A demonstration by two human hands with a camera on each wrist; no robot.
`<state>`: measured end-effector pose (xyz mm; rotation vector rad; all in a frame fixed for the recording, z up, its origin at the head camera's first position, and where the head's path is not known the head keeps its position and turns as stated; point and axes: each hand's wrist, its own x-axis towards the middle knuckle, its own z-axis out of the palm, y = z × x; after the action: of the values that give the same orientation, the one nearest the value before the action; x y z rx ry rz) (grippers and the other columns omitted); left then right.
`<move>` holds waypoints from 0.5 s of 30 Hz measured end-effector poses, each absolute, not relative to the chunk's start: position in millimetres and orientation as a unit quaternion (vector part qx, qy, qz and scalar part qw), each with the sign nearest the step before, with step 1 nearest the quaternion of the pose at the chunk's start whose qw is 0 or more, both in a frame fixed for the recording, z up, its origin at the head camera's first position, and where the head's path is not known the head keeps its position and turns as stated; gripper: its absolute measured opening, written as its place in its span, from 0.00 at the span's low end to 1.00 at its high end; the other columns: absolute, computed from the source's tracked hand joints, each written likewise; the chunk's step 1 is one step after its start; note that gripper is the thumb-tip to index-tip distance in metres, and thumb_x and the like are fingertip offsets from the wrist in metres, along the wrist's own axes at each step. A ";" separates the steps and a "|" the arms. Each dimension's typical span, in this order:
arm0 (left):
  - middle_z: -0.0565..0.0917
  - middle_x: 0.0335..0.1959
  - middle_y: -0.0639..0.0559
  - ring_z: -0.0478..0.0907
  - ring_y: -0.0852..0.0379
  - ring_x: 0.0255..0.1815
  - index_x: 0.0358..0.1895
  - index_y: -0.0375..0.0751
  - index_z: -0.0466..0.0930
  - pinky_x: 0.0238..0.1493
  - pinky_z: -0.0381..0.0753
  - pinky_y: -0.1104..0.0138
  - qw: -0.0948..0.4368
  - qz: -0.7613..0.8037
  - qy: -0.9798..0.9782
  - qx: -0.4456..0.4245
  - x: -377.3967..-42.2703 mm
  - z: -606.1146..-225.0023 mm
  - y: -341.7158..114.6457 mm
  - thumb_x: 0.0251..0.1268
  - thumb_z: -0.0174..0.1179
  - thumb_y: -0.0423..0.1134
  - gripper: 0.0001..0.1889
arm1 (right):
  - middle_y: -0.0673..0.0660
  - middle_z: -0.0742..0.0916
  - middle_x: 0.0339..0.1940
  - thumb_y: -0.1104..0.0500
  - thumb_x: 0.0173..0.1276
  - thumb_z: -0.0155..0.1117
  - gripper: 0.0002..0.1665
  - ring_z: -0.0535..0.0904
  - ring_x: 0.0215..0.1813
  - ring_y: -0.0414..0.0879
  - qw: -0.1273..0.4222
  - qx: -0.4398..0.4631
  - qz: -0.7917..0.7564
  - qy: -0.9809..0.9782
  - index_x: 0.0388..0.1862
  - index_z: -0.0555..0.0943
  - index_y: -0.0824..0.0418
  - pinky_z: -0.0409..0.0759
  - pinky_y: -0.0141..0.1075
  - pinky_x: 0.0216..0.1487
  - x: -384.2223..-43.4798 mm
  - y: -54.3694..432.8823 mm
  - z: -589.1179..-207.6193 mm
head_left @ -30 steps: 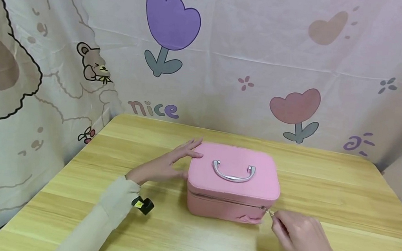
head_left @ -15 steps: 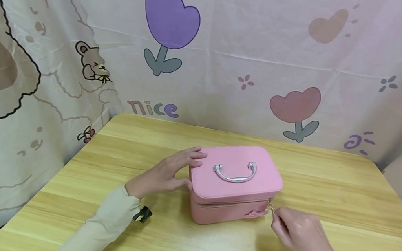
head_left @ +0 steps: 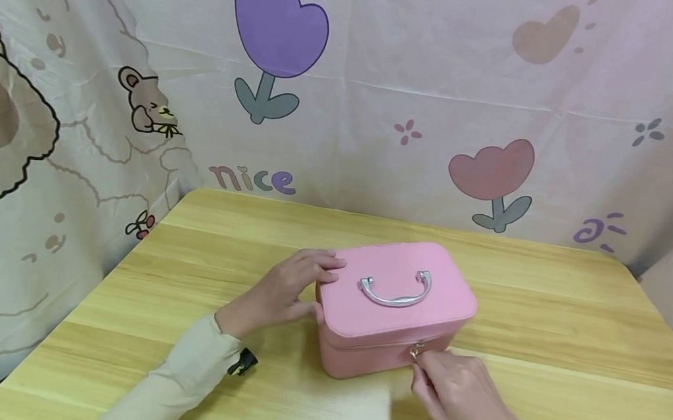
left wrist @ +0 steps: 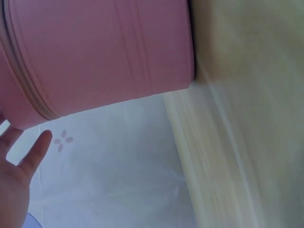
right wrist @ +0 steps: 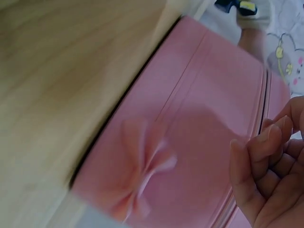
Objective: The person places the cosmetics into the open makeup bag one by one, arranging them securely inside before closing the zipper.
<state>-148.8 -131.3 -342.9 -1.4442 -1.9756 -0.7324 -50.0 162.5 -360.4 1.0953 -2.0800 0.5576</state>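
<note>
A pink vanity case (head_left: 395,294) with a silver handle (head_left: 396,300) on its lid stands on the table, turned at a slight angle. My left hand (head_left: 279,294) rests at its left end, fingers on the lid's edge and thumb against the side; the left wrist view catches only part of that hand (left wrist: 16,190). At the front, my right hand (head_left: 461,391) pinches the zipper pull (head_left: 415,352). Those curled fingers (right wrist: 270,156) hide the pull in the right wrist view, where a pink bow (right wrist: 142,173) shows on the case's front.
The case stands on a wood-grain table (head_left: 571,321). Behind it and at the left hangs a printed cloth (head_left: 373,41) with flowers and bears. A small black device (head_left: 243,362) is at the left wrist.
My right hand has drawn the zipper pull leftward along the front from the right corner. The case has turned, its right end swinging away, and my left hand has kept to its left end.
</note>
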 end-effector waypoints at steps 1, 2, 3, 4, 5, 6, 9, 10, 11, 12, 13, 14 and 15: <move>0.79 0.54 0.41 0.74 0.42 0.58 0.45 0.34 0.74 0.61 0.71 0.58 0.298 -0.271 -0.738 -0.541 -148.2 -343.2 -130.3 0.64 0.42 0.61 0.30 | 0.39 0.68 0.16 0.57 0.73 0.39 0.19 0.60 0.19 0.29 0.357 0.430 0.213 -0.802 0.21 0.69 0.54 0.59 0.18 0.19 -49.4 158.5 -359.4; 0.79 0.53 0.41 0.74 0.42 0.57 0.45 0.34 0.75 0.60 0.72 0.58 0.305 -0.268 -0.737 -0.540 -147.1 -343.5 -129.3 0.65 0.41 0.61 0.31 | 0.40 0.67 0.16 0.58 0.73 0.39 0.19 0.60 0.18 0.29 0.362 0.437 0.210 -0.796 0.21 0.69 0.54 0.59 0.19 0.19 -48.9 154.5 -358.7; 0.79 0.52 0.41 0.75 0.43 0.56 0.44 0.34 0.75 0.59 0.72 0.59 0.311 -0.264 -0.737 -0.538 -145.7 -343.8 -128.2 0.65 0.41 0.62 0.31 | 0.40 0.67 0.16 0.58 0.73 0.39 0.19 0.60 0.19 0.30 0.361 0.441 0.208 -0.795 0.21 0.69 0.54 0.59 0.19 0.20 -47.7 150.9 -357.8; 0.79 0.52 0.41 0.75 0.43 0.56 0.44 0.34 0.75 0.59 0.73 0.59 0.317 -0.261 -0.738 -0.536 -144.5 -344.1 -127.1 0.65 0.41 0.62 0.31 | 0.40 0.66 0.16 0.58 0.73 0.39 0.19 0.60 0.19 0.31 0.362 0.445 0.206 -0.792 0.21 0.69 0.54 0.59 0.19 0.21 -46.7 147.5 -356.9; 0.80 0.51 0.42 0.75 0.43 0.55 0.43 0.34 0.76 0.59 0.73 0.60 0.322 -0.258 -0.739 -0.533 -143.3 -344.4 -126.0 0.66 0.40 0.62 0.31 | 0.40 0.66 0.16 0.58 0.73 0.39 0.19 0.60 0.19 0.31 0.362 0.450 0.206 -0.790 0.20 0.68 0.54 0.59 0.19 0.21 -45.9 144.4 -356.4; 0.80 0.51 0.42 0.75 0.44 0.55 0.43 0.34 0.76 0.58 0.73 0.60 0.329 -0.254 -0.739 -0.530 -142.0 -344.8 -124.7 0.66 0.40 0.63 0.32 | 0.41 0.66 0.16 0.58 0.73 0.39 0.19 0.60 0.19 0.31 0.363 0.455 0.206 -0.787 0.20 0.68 0.53 0.58 0.20 0.22 -45.4 141.5 -355.8; 0.81 0.49 0.43 0.76 0.45 0.54 0.41 0.34 0.77 0.57 0.74 0.61 0.347 -0.248 -0.738 -0.523 -138.5 -345.3 -120.9 0.65 0.39 0.64 0.33 | 0.40 0.66 0.15 0.58 0.73 0.39 0.20 0.59 0.19 0.31 0.357 0.466 0.211 -0.781 0.19 0.67 0.52 0.55 0.19 0.23 -43.7 135.0 -355.2; 0.81 0.48 0.43 0.76 0.45 0.53 0.40 0.34 0.77 0.56 0.74 0.61 0.354 -0.248 -0.736 -0.521 -138.0 -345.7 -119.5 0.65 0.39 0.65 0.33 | 0.40 0.66 0.15 0.58 0.73 0.39 0.20 0.59 0.19 0.30 0.356 0.471 0.213 -0.779 0.19 0.67 0.52 0.55 0.18 0.23 -43.5 133.2 -355.5; 0.82 0.48 0.43 0.77 0.45 0.53 0.40 0.34 0.77 0.56 0.75 0.61 0.360 -0.248 -0.734 -0.519 -137.3 -346.2 -118.2 0.64 0.40 0.65 0.34 | 0.40 0.65 0.15 0.58 0.73 0.39 0.20 0.58 0.19 0.30 0.354 0.474 0.214 -0.777 0.19 0.67 0.52 0.54 0.18 0.23 -43.1 131.5 -355.8; 0.82 0.47 0.43 0.77 0.46 0.52 0.40 0.34 0.77 0.54 0.75 0.62 0.365 -0.249 -0.732 -0.519 -136.5 -346.7 -116.9 0.64 0.40 0.65 0.33 | 0.40 0.65 0.16 0.58 0.73 0.39 0.20 0.58 0.19 0.30 0.351 0.478 0.216 -0.775 0.19 0.67 0.52 0.53 0.18 0.23 -42.6 130.0 -356.3; 0.82 0.47 0.44 0.77 0.46 0.50 0.39 0.34 0.78 0.53 0.76 0.62 0.371 -0.250 -0.730 -0.517 -135.9 -347.3 -115.7 0.63 0.41 0.65 0.33 | 0.40 0.65 0.16 0.58 0.73 0.38 0.20 0.58 0.19 0.30 0.345 0.480 0.217 -0.776 0.19 0.67 0.52 0.53 0.18 0.24 -41.9 128.8 -356.8; 0.83 0.46 0.44 0.78 0.47 0.49 0.39 0.35 0.78 0.51 0.77 0.63 0.377 -0.249 -0.728 -0.515 -135.3 -347.9 -114.6 0.63 0.42 0.65 0.33 | 0.40 0.65 0.16 0.58 0.73 0.38 0.20 0.58 0.19 0.30 0.341 0.483 0.217 -0.776 0.20 0.67 0.52 0.53 0.17 0.24 -41.1 127.5 -357.3; 0.83 0.46 0.44 0.78 0.47 0.48 0.39 0.35 0.78 0.50 0.77 0.63 0.383 -0.249 -0.726 -0.514 -134.6 -348.5 -113.5 0.63 0.43 0.66 0.33 | 0.40 0.65 0.16 0.58 0.73 0.37 0.20 0.58 0.19 0.30 0.337 0.484 0.217 -0.778 0.20 0.67 0.52 0.53 0.17 0.24 -40.4 126.5 -357.8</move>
<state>-134.6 -113.5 -348.5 -1.3099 -1.8521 -0.6338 -40.4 126.5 -357.8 1.2622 -2.0284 0.5654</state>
